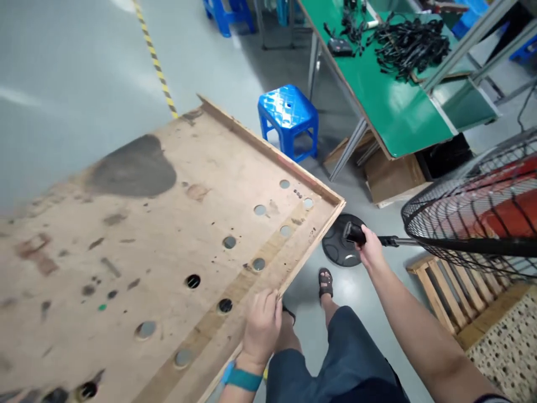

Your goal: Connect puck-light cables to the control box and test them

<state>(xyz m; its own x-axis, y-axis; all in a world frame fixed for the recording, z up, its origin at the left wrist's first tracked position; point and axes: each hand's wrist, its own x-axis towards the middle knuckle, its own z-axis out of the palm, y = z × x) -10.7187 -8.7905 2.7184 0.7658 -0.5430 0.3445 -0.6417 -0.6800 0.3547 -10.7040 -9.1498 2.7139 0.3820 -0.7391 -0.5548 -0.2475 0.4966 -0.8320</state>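
Note:
My left hand (262,324) is closed on the near edge of a large worn wooden board (168,224) with several round holes and a raised rim. My right hand (369,249) is wrapped round the black pole (392,241) of a standing fan. The pole runs from the round black base (338,249) on the floor to the wire fan cage (470,218) with red blades at the right. My legs and a sandalled foot (325,282) show below, between the board and the fan.
A blue plastic stool (288,118) stands beyond the board. A green-topped workbench (390,106) carries black cables (409,42). Cardboard boxes (392,176) lie under it. A wooden pallet (453,291) sits at the right. Yellow-black floor tape (157,64) crosses the grey floor.

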